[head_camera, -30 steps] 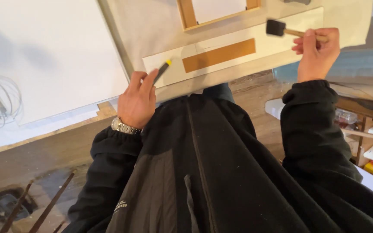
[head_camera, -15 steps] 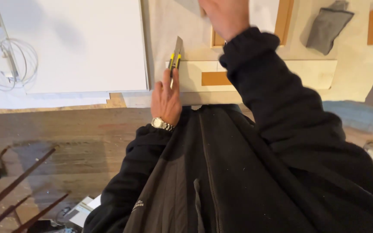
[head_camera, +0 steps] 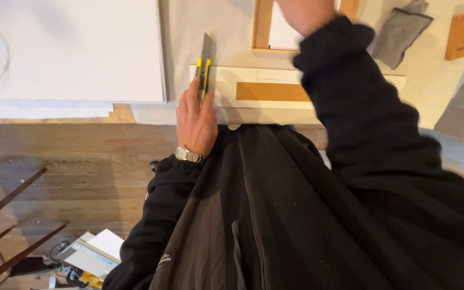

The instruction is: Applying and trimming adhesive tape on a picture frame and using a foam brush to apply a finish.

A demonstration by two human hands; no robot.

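Left hand [head_camera: 195, 121], frame centre: fingers flat, holding yellow utility knife [head_camera: 204, 67] beside cream board [head_camera: 275, 80]. Right hand [head_camera: 304, 11], top edge: fingers unseen.

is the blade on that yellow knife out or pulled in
Out. A grey blade sticks up past the tip of the yellow and black utility knife held in the left hand.

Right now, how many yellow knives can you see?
1. The yellow and black utility knife lies under the left hand, blade pointing away, at the left end of the cream strip. Others may be hidden.
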